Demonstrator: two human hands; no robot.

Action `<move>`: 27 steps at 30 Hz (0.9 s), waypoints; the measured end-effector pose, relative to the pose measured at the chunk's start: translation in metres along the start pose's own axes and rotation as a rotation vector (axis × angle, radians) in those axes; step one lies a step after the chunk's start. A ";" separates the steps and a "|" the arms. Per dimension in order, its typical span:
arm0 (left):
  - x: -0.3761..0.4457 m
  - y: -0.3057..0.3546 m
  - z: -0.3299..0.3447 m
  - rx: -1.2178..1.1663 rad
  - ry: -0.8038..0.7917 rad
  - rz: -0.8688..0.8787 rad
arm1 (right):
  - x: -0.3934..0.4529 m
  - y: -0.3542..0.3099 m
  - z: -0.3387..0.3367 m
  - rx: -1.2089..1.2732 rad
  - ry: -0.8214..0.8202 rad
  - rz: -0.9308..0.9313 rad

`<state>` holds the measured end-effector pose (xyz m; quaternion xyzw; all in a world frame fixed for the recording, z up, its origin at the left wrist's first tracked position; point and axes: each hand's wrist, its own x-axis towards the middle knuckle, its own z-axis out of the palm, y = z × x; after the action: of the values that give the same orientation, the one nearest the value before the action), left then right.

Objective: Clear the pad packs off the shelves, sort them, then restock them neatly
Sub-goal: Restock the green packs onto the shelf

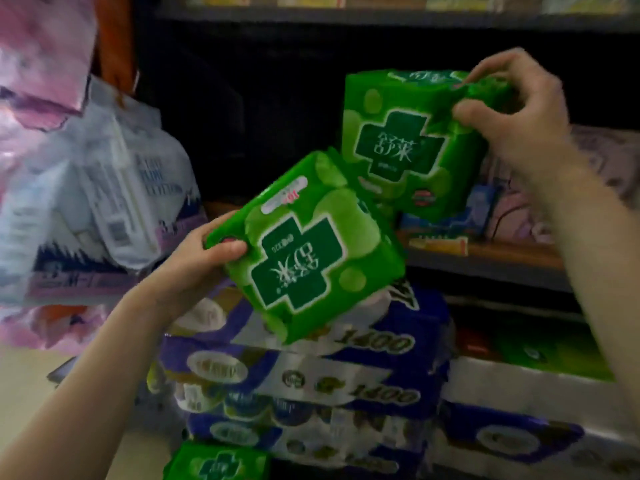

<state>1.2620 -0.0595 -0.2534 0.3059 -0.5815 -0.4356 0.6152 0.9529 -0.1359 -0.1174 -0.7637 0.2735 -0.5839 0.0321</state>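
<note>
- Gripping one green pack in each hand, a person works in front of a dark shelf bay; the left hand (204,261) curls round the near edge of the lower pack (306,247), thumb on its face, while the right hand (512,109) pinches the crumpled top corner of the upper pack (408,140).
- Both packs sit in mid-air, tilted, the upper one just in front of the shelf (485,252), the lower one above a stack of purple rolls (311,375).
- Judging by the puckered film at the right pinch, the packs look light, soft and squashy, with a glossy wrap that could slip; a hold across the flat sides seems safer than one by a loose corner.
- The shelf lip lies close under the upper pack, with blue packs (446,220) already on it.
- Open room looks best in the dark bay behind; white bags (104,188) crowd the left.
- A third green pack (214,462) lies low, by the stack's foot.
</note>
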 end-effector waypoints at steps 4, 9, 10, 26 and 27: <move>0.031 0.009 -0.004 -0.016 0.259 0.099 | 0.049 0.026 0.044 -0.197 0.110 -0.126; 0.054 0.019 -0.007 0.037 0.326 0.120 | 0.091 0.076 0.085 -0.541 -0.077 0.106; 0.058 0.018 -0.006 0.042 0.325 0.117 | 0.093 0.078 0.089 -0.618 -0.054 0.169; 0.087 0.021 0.001 0.288 0.264 0.063 | 0.033 0.050 0.097 0.172 -0.251 0.222; 0.089 0.025 0.002 0.293 0.225 0.054 | 0.028 0.042 0.092 0.369 -0.378 0.307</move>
<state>1.2591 -0.1281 -0.1908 0.4233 -0.5743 -0.2927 0.6367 1.0247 -0.2091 -0.1376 -0.7898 0.2643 -0.4595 0.3086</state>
